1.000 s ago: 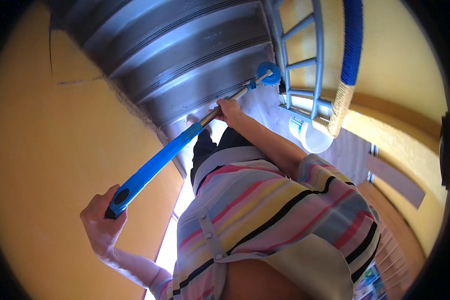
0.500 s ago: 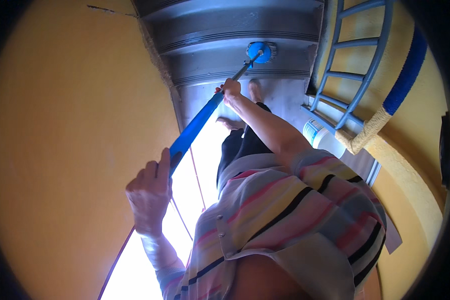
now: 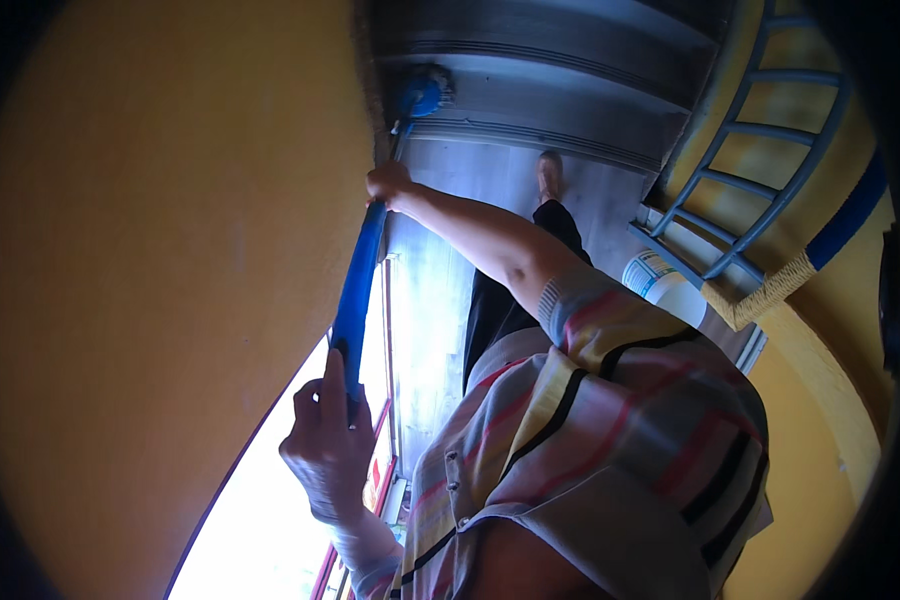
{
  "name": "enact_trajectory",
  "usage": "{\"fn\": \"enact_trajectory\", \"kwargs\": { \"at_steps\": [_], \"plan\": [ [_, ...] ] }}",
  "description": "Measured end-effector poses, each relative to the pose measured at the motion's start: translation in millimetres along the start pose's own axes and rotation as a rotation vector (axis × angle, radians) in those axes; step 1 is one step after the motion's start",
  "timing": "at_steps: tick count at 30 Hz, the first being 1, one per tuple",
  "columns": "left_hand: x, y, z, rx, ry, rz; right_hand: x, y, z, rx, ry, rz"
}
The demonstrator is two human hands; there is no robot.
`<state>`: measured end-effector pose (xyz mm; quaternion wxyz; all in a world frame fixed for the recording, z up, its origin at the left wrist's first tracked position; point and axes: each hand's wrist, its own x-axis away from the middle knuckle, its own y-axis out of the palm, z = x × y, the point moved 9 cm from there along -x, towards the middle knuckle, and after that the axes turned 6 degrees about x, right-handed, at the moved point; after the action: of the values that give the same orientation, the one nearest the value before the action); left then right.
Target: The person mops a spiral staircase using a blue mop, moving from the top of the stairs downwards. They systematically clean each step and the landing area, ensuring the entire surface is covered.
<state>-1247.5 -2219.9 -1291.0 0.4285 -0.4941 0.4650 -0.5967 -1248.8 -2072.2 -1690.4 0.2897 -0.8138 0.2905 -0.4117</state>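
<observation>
A long-handled mop with a thick blue handle (image 3: 358, 285) slants up and away from me along the left wall. Around its near end my left hand (image 3: 330, 440) is closed, thumb laid along the handle. Farther up, my right hand (image 3: 388, 186) grips the pole where the blue part meets a thinner section. The round blue mop head (image 3: 424, 95), with a greyish fringe, rests on a grey stair step (image 3: 540, 115), at its left end close to the wall.
An orange-yellow wall (image 3: 170, 250) runs close along my left. To the right are a grey ladder-like railing (image 3: 770, 132), a rope-wrapped blue rail (image 3: 845, 220) and a white bucket (image 3: 667, 285). My bare foot (image 3: 550, 175) stands on the grey floor (image 3: 430, 260) below the stairs.
The mop head has moved left along the step, from near its middle to the wall side. Both hands keep their grip; the right hand has swung left, and the view has shifted.
</observation>
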Motion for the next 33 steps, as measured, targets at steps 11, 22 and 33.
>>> {"fn": "enact_trajectory", "kwargs": {
  "at_steps": [11,22,33],
  "plan": [
    [13,5,-27,0.393,-0.500,-0.185,43,109,5,-1.809,0.826,-0.102],
    [-24,-2,-35,0.511,-0.246,-0.321,152,56,98,-1.748,0.934,0.100],
    [-89,62,61,0.746,-0.107,-0.463,224,100,259,-1.954,0.962,0.305]
  ]
}}
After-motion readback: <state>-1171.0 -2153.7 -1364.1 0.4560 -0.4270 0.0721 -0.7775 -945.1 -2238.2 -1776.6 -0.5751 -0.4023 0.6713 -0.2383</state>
